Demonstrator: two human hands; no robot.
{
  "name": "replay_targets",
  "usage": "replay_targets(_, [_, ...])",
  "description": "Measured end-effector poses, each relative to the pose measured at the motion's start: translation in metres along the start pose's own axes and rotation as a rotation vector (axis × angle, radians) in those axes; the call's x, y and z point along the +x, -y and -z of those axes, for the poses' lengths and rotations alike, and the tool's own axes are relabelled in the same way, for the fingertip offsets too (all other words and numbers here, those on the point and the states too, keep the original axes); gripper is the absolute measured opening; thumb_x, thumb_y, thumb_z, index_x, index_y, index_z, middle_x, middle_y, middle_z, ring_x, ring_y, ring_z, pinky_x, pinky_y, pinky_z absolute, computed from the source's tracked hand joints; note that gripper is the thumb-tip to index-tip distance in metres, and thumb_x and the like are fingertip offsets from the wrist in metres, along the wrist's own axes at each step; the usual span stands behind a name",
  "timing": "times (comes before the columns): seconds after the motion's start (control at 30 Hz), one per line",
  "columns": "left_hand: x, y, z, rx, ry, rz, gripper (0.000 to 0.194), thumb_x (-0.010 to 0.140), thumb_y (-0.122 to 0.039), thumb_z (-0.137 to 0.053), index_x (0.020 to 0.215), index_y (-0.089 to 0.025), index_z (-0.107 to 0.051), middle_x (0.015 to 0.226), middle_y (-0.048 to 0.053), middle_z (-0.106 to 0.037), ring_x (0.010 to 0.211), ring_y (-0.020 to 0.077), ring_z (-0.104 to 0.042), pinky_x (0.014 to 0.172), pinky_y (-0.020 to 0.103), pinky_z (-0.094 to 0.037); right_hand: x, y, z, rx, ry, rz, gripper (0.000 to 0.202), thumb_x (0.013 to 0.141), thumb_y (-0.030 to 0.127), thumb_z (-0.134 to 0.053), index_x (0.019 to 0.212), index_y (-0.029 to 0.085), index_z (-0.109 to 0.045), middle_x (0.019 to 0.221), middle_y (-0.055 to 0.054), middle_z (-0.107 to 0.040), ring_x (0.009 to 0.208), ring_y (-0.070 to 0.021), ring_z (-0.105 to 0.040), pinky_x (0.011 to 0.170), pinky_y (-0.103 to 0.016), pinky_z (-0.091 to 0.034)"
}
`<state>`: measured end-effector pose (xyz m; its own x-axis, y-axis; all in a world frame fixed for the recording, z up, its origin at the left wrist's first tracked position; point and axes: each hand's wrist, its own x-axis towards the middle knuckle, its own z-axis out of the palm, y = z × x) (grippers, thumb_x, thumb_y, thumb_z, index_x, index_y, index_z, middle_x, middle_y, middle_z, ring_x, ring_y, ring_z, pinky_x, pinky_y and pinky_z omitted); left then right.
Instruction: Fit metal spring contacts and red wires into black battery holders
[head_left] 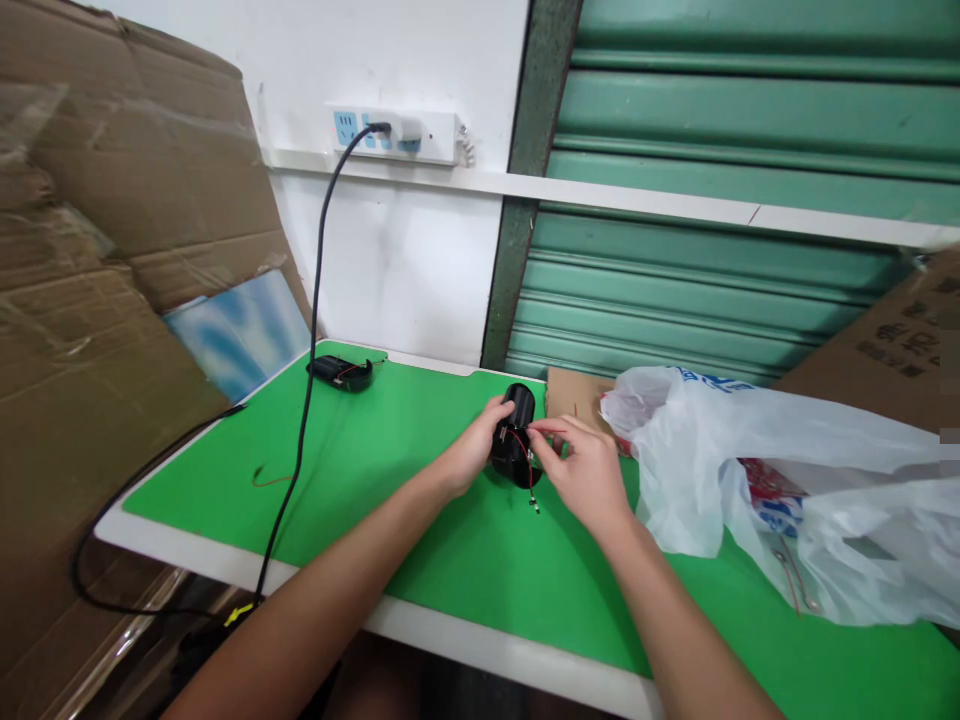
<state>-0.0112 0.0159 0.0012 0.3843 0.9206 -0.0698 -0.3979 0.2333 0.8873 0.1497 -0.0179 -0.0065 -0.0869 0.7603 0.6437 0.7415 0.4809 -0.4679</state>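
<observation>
My left hand is closed round the left side of a black plastic housing, holding it tilted above the green table mat. Thin red and black wires run over the housing, and a small white-tipped connector dangles below it. At the housing's right side, the thumb and forefinger of my right hand pinch a thin red wire. A similar black housing with wires lies at the back left of the mat.
A white plastic bag with red packets spreads over the right side, before a cardboard piece. A black cable drops from the power strip across the mat. A loose wire lies left. Large cardboard stands at the left.
</observation>
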Motion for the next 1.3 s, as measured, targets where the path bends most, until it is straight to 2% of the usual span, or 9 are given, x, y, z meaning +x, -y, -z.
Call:
replay_targets(0.1, [0.001, 0.000, 0.002, 0.001, 0.008, -0.022, 0.039, 0.083, -0.042, -0.062, 0.116, -0.022, -0.058, 0.096, 0.000, -0.064, 0.091, 0.0188, -0.058, 0.082, 0.027, -0.042, 0.000, 0.000, -0.003, 0.070, -0.022, -0.029, 0.021, 0.095, 0.030, -0.060, 0.092, 0.018, -0.077, 0.086, -0.003, -0.070, 0.065, -0.0082, -0.059, 0.062, -0.020, -0.045])
replay_targets(0.33, [0.002, 0.003, 0.002, 0.020, 0.012, -0.119, 0.043, 0.081, -0.033, -0.056, 0.121, -0.018, -0.059, 0.114, 0.004, -0.068, 0.116, 0.0239, -0.057, 0.103, 0.031, -0.040, -0.003, 0.000, -0.009, 0.062, -0.042, 0.018, 0.024, 0.097, 0.031, -0.057, 0.094, 0.017, -0.076, 0.089, -0.004, -0.071, 0.069, -0.0092, -0.062, 0.065, -0.020, -0.047])
replay_targets(0.53, [0.003, 0.008, 0.001, 0.046, -0.015, -0.196, 0.044, 0.078, -0.029, -0.055, 0.119, -0.017, -0.062, 0.117, 0.005, -0.068, 0.119, 0.0249, -0.057, 0.108, 0.032, -0.038, -0.004, 0.000, -0.010, 0.024, -0.044, 0.052, 0.024, 0.098, 0.030, -0.055, 0.094, 0.017, -0.075, 0.089, -0.004, -0.071, 0.075, -0.0104, -0.065, 0.071, -0.021, -0.049])
replay_targets(0.77, [0.004, 0.013, 0.004, 0.114, 0.005, -0.287, 0.046, 0.073, -0.028, -0.052, 0.116, -0.017, -0.062, 0.117, 0.005, -0.067, 0.120, 0.0263, -0.055, 0.110, 0.034, -0.037, -0.006, -0.001, -0.010, 0.001, -0.032, 0.084, 0.023, 0.098, 0.027, -0.054, 0.097, 0.017, -0.074, 0.091, -0.004, -0.071, 0.080, -0.0111, -0.067, 0.076, -0.022, -0.049])
replay_targets(0.9, [0.007, 0.009, 0.003, 0.079, -0.024, -0.253, 0.044, 0.078, -0.029, -0.057, 0.120, -0.017, -0.061, 0.123, 0.005, -0.067, 0.130, 0.0251, -0.051, 0.114, 0.032, -0.033, -0.005, -0.002, -0.011, 0.033, -0.040, 0.037, 0.021, 0.098, 0.025, -0.055, 0.098, 0.018, -0.074, 0.093, -0.004, -0.071, 0.081, -0.0110, -0.066, 0.076, -0.021, -0.049])
replay_targets(1.0, [0.009, 0.005, 0.002, 0.023, -0.065, -0.159, 0.038, 0.084, -0.034, -0.056, 0.119, -0.019, -0.062, 0.113, 0.004, -0.071, 0.122, 0.0235, -0.056, 0.107, 0.031, -0.040, -0.002, -0.003, -0.011, 0.095, -0.025, -0.021, 0.020, 0.096, 0.026, -0.057, 0.095, 0.018, -0.075, 0.094, -0.004, -0.072, 0.083, -0.0112, -0.067, 0.074, -0.020, -0.050])
replay_targets(1.17, [0.006, 0.002, 0.001, -0.018, -0.094, -0.047, 0.031, 0.088, -0.034, -0.051, 0.113, -0.018, -0.063, 0.092, 0.002, -0.071, 0.090, 0.0194, -0.065, 0.082, 0.027, -0.049, 0.001, -0.004, -0.011, 0.273, -0.047, -0.168, 0.023, 0.094, 0.033, -0.062, 0.092, 0.016, -0.077, 0.095, -0.005, -0.073, 0.079, -0.0113, -0.069, 0.068, -0.019, -0.052])
replay_targets(1.3, [0.005, 0.000, 0.001, -0.037, -0.101, -0.042, 0.033, 0.087, -0.033, -0.054, 0.115, -0.019, -0.062, 0.093, 0.003, -0.072, 0.091, 0.0199, -0.066, 0.078, 0.027, -0.050, 0.000, -0.005, -0.012, 0.254, -0.041, -0.133, 0.021, 0.094, 0.032, -0.063, 0.094, 0.017, -0.078, 0.097, -0.004, -0.074, 0.083, -0.0113, -0.070, 0.071, -0.019, -0.053])
